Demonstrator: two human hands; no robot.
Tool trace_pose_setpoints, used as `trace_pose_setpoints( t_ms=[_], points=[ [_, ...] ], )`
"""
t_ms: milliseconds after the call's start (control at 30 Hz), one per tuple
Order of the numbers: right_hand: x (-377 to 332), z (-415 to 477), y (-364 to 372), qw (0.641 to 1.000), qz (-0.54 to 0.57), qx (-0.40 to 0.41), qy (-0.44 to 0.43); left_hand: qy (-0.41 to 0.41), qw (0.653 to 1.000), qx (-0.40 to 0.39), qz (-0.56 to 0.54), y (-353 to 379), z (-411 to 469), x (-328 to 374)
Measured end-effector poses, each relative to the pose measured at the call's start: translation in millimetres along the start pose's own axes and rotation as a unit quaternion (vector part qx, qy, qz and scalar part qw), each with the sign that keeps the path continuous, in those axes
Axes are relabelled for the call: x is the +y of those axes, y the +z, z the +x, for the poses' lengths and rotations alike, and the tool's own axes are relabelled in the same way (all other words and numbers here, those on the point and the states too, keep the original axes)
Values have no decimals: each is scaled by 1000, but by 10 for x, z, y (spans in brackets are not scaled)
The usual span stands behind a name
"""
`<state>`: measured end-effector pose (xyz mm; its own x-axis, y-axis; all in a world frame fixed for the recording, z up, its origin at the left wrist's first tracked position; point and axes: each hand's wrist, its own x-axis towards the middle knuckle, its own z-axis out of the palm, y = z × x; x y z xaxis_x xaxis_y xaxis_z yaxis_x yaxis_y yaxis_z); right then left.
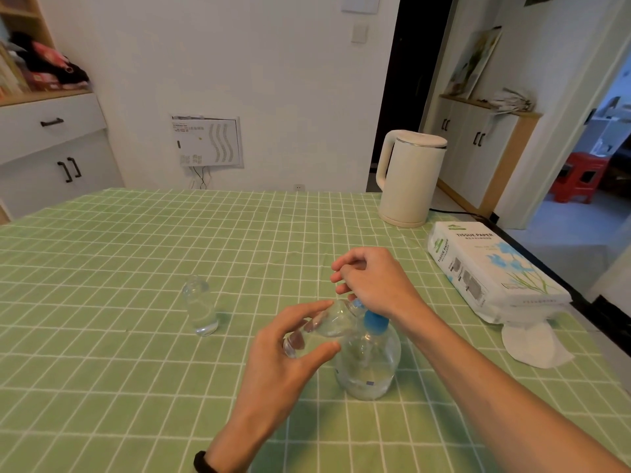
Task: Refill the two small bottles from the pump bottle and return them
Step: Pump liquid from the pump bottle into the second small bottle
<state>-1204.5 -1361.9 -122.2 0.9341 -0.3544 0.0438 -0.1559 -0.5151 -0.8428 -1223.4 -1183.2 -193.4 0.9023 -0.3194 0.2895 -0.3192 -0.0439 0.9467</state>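
White walls and low cupboards ring a counter [136, 250] under a green checked cloth, with a pale kettle [409, 179] at about one o'clock and a pack of tissue paper [488, 268] at two o'clock.

What matters for us is the line between nozzle and bottle mouth. The pump bottle [368, 367] stands upright close in front of us, just right of centre, and our left hand [290, 363] lies at its nine o'clock. That grip is clamped, thumb below and fingers above, on a small bottle [327, 322]. The bottle lies almost on its side: its long axis runs from the base at seven o'clock up to the mouth at one o'clock, and the mouth meets the blue pump spout. Our right hand [372, 281] sits over the pump head and is the nearer one to press it. Its fingers are loosely curled. Whether that grip is closed on the pump head we cannot tell, since the hand hides it.

The held bottle is clear, and we cannot read its fill level through the glare. The pump bottle is clear too, with a blue collar and liquid low in its belly (it looks less than half full).

The second small bottle [200, 310] stands upright and uncapped, well apart at the pump bottle's ten o'clock, with a little liquid at the bottom.
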Motion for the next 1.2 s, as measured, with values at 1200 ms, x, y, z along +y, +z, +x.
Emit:
trace_pose_setpoints(
  t_ms=[1200],
  points=[
    [96,-35,57,1000,16,11,24,-12,1000,-5,7,3,-9,-103]
  ],
)
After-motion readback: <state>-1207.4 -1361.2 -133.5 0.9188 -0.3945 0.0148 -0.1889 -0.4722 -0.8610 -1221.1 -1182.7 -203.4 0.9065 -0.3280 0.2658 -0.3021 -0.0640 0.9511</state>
